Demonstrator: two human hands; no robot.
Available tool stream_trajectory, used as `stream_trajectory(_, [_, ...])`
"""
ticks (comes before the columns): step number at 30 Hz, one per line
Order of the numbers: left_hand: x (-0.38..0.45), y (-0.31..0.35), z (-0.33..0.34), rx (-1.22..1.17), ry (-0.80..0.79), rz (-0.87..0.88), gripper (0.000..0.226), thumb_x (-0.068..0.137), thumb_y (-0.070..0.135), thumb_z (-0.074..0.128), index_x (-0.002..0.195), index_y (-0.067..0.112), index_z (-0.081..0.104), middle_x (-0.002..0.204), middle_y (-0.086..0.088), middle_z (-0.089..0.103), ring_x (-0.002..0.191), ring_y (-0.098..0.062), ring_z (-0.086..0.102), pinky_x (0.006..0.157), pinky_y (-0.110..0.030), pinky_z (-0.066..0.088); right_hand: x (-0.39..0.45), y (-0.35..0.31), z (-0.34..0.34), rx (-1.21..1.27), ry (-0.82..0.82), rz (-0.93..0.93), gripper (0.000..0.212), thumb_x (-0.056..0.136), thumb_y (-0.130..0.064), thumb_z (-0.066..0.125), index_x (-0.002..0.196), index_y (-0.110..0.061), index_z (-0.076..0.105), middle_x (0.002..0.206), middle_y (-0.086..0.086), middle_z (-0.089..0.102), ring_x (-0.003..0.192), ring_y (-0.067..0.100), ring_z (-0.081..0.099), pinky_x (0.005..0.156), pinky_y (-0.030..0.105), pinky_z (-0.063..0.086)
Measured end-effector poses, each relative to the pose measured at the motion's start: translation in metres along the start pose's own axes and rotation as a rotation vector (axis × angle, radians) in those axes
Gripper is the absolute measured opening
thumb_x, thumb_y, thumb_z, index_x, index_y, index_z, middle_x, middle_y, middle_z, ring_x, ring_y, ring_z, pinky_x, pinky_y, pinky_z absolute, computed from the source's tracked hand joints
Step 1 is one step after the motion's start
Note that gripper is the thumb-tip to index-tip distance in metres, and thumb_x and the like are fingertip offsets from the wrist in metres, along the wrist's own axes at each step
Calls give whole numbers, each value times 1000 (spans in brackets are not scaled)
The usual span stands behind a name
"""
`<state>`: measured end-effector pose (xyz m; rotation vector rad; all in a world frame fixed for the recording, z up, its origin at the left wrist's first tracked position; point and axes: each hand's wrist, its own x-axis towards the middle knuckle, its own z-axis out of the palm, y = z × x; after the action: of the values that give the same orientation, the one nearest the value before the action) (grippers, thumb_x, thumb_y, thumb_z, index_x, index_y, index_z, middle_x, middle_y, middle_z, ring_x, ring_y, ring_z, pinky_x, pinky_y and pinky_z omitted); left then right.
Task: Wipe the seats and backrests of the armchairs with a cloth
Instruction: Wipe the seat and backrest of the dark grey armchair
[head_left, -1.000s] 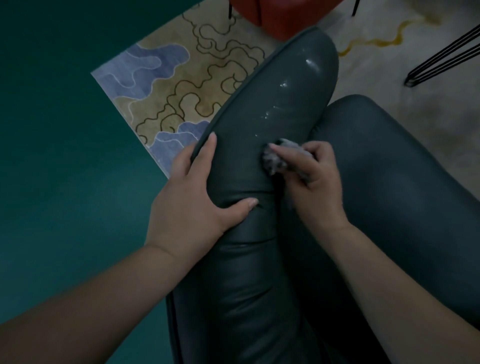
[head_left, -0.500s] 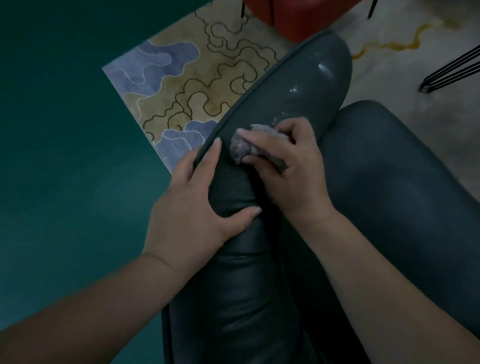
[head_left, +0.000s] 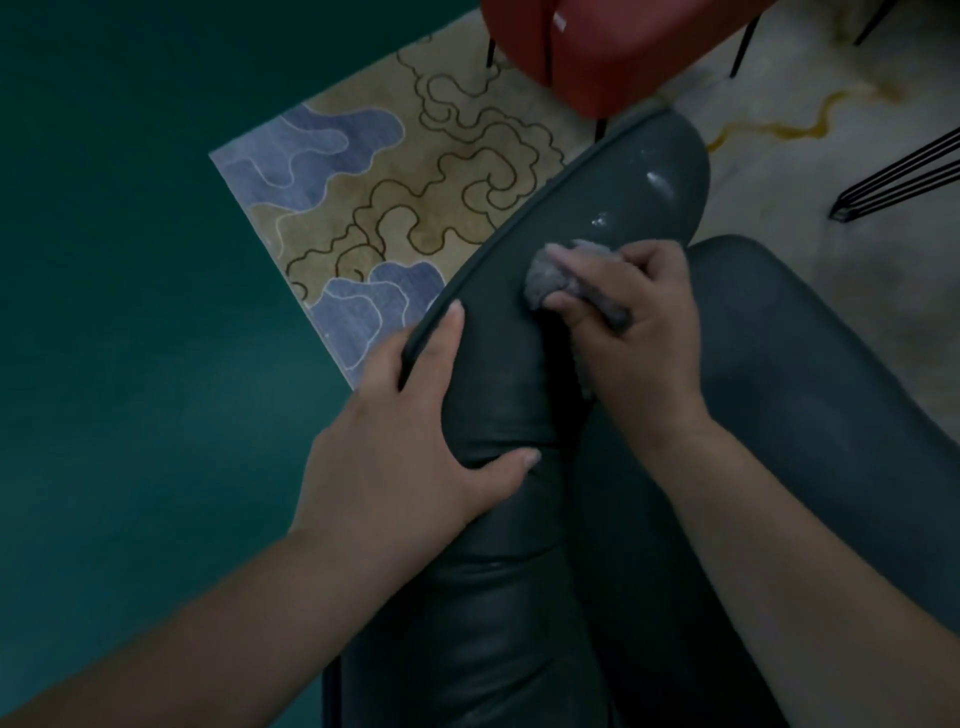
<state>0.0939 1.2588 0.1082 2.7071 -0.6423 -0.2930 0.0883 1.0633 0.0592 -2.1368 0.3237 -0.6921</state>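
Right hand (head_left: 644, 322) grip pinching bunched grey cloth (head_left: 563, 275) against armchair (head_left: 519, 364) upper padding, shifted up from lower crease a second ago. Left hand (head_left: 410, 441) spread, bracing same padding below cloth. Wet streaks (head_left: 657, 182) remaining beyond cloth; wiping unfinished.

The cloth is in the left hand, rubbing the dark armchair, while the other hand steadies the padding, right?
Not quite. The head view shows the cloth in the right hand, rubbing the dark armchair; the left hand steadies the padding.
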Motion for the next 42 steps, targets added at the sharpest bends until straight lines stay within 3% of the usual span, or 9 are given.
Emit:
stream_trajectory(2, [15, 3, 1, 24, 6, 7, 106, 55, 89, 40, 145, 53, -4, 147, 17, 19, 120, -14, 47, 71, -28, 39, 2, 2, 4, -12, -47, -88, 33, 82, -23, 70, 115, -22, 68, 100, 3, 40, 91, 9, 43, 85, 10, 39])
stream_trajectory(8, [76, 25, 6, 119, -10, 97, 112, 60, 80, 55, 149, 44, -1, 154, 7, 21, 129, -23, 42, 84, -36, 43, 22, 20, -7, -33, 87, 75, 35, 81, -14, 72, 115, -17, 68, 99, 8, 41, 90, 14, 47, 86, 11, 39])
stream_trajectory(11, [106, 34, 8, 117, -50, 140, 114, 57, 75, 59, 149, 43, -1, 152, 6, 25, 124, -24, 47, 77, -33, 39, 20, 15, 2, 8, 25, -35, 36, 80, -15, 73, 115, -18, 68, 96, 7, 41, 86, 11, 45, 83, 10, 39])
stream_trajectory(22, [111, 38, 13, 192, 28, 171, 106, 61, 84, 45, 150, 43, 7, 139, 11, 37, 110, -16, 53, 68, -27, 34, 45, 38, -9, -74, 84, -14, 35, 80, -13, 74, 115, -16, 69, 97, 8, 41, 87, 16, 46, 82, 18, 44])
stream_trajectory(24, [110, 39, 14, 211, 29, 158, 104, 63, 86, 42, 150, 42, 6, 140, 11, 35, 111, -15, 52, 68, -27, 33, 50, 44, -15, -67, 128, 76, 36, 81, -12, 72, 116, -16, 68, 98, 7, 40, 89, 15, 45, 85, 12, 41])
stream_trajectory(27, [111, 40, 13, 209, 26, 158, 103, 63, 83, 44, 150, 41, 12, 139, 10, 38, 110, -16, 55, 66, -27, 36, 47, 36, -6, -33, 78, -57, 32, 83, -20, 70, 115, -19, 68, 100, 4, 39, 90, 6, 41, 83, 8, 37])
stream_trajectory(33, [110, 44, 10, 248, 14, 124, 102, 64, 87, 38, 151, 39, 12, 141, 8, 40, 109, -17, 58, 65, -29, 47, 57, 49, -12, -73, 170, 7, 32, 83, -17, 72, 114, -17, 69, 97, 12, 45, 86, 20, 48, 81, 20, 44])
stream_trajectory(37, [111, 46, 10, 271, 14, 109, 103, 64, 87, 40, 151, 38, 15, 139, 7, 43, 106, -19, 60, 63, -29, 47, 61, 46, -2, -74, 157, -147, 30, 84, -27, 70, 112, -19, 70, 97, 8, 44, 88, 20, 48, 81, 27, 46])
stream_trajectory(42, [110, 45, 10, 292, 6, 102, 101, 65, 89, 36, 151, 39, 13, 139, 9, 44, 101, -16, 61, 59, -25, 34, 76, 61, -9, -66, 254, 63, 32, 83, -20, 71, 115, -18, 69, 99, 7, 43, 90, 19, 46, 86, 16, 40])
